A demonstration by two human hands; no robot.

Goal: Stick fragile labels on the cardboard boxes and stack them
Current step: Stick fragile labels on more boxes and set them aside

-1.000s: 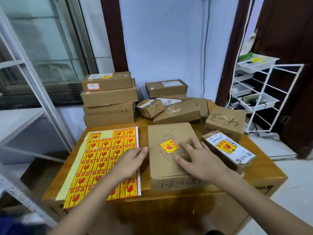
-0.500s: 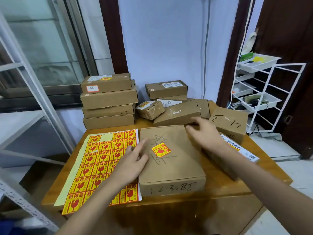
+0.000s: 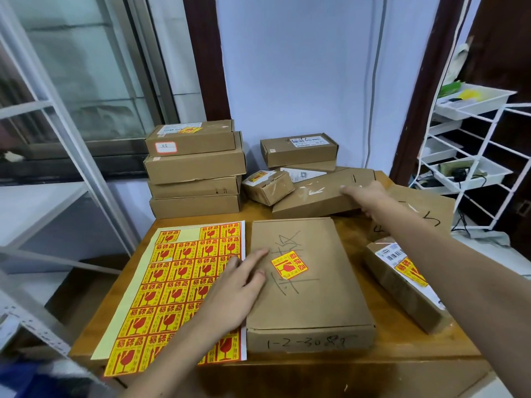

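Progress: the flat box point(image 3: 310, 282) at lower centre already wears its fragile label point(image 3: 289, 265); judging by that, stacking it is your next job.
Done so far: the four-box stack point(image 3: 195, 168) at centre left shows a fragile label on its top box, and the small tilted box point(image 3: 268, 186) and the wrapped parcel point(image 3: 405, 282) at right each carry one too.
Left to do: the long box point(image 3: 319, 193) under your right hand and the box point(image 3: 298, 149) at the back show no fragile label that you can see; the box at far right with marker writing point(image 3: 416, 214) looks bare as well.
Label sheet: the sheet of fragile labels point(image 3: 178, 288) lies at lower left, just beside the flat box, with a few spaces near its top already peeled.
Left hand: your left hand point(image 3: 232, 294) rests over the sheet's right edge, fingers straight and loosely spread, tips touching the flat box's top, holding nothing.
Right hand: your right hand point(image 3: 367, 196) reaches to centre right, fingers laid on the long box's right end; whether they curl round it, you cannot tell.
Containers: the white wire rack point(image 3: 471, 156) at right holds trays with small, unclear items.
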